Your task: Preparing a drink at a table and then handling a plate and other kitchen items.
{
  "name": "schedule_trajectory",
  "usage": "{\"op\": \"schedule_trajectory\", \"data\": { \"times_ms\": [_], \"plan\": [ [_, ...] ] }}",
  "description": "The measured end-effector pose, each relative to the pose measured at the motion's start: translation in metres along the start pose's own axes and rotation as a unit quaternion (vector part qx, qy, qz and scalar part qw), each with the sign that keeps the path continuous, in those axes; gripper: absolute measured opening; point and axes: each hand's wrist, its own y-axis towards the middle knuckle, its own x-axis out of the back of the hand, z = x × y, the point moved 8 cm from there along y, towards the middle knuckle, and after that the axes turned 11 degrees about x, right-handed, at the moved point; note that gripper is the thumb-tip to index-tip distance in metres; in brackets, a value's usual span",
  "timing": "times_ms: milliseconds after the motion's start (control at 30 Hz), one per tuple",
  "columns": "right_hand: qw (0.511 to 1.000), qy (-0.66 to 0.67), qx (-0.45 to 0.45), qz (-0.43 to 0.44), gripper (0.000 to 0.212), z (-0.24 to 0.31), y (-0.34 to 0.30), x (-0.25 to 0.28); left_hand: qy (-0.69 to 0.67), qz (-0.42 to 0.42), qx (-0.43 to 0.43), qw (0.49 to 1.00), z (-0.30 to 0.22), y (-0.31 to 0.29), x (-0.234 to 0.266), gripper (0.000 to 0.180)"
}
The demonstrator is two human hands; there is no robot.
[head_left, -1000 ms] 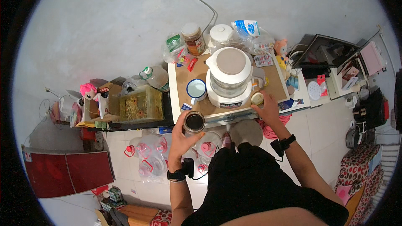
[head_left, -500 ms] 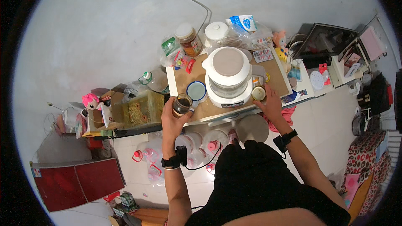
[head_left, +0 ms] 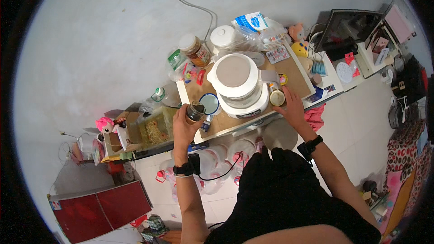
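At the front left corner of the tabletop, my left hand (head_left: 184,125) grips a small open glass jar (head_left: 195,111) with dark contents. Right beside that jar stands a white enamel mug (head_left: 209,103) with a blue rim. A white electric kettle (head_left: 237,76) with a beige-topped lid sits on its base in the middle. To the right of the base, my right hand (head_left: 293,108) has thumb and fingers around a small jar (head_left: 277,98) with a pale gold lid. That jar leans toward me.
Behind the kettle are a large brown jar (head_left: 195,50), a white lidded pot (head_left: 222,36), plastic bags and a blister pack (head_left: 277,54). A glass tank (head_left: 156,129) stands left, a monitor (head_left: 348,30) far right. Large water bottles (head_left: 212,162) crowd the floor below the front edge.
My view has turned a little, so the table and wall socket appear shifted and tilted. Both hands stay at their jars; the left hand's jar is slightly nearer the table's left edge.
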Motion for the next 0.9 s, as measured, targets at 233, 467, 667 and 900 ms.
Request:
{"op": "schedule_trajectory", "data": {
  "times_ms": [233,467,667,900],
  "plan": [
    [1.000,0.001,-0.011,0.009,0.080,-0.003,0.001,-0.001,0.049,0.014,0.002,0.999,-0.003,0.007,-0.004,0.060],
    [1.000,-0.015,-0.013,0.007,0.080,-0.004,0.001,-0.001,-0.195,0.098,0.110,0.970,0.010,0.011,-0.010,0.058],
    [1.000,-0.009,0.001,-0.002,0.071,0.000,0.005,0.004,-0.299,0.134,0.116,0.938,0.004,0.013,-0.005,0.056],
    [0.999,0.048,0.000,-0.019,0.057,0.001,0.007,0.011,-0.402,0.131,0.131,0.897,0.016,0.017,-0.007,0.054]
  ]
}}
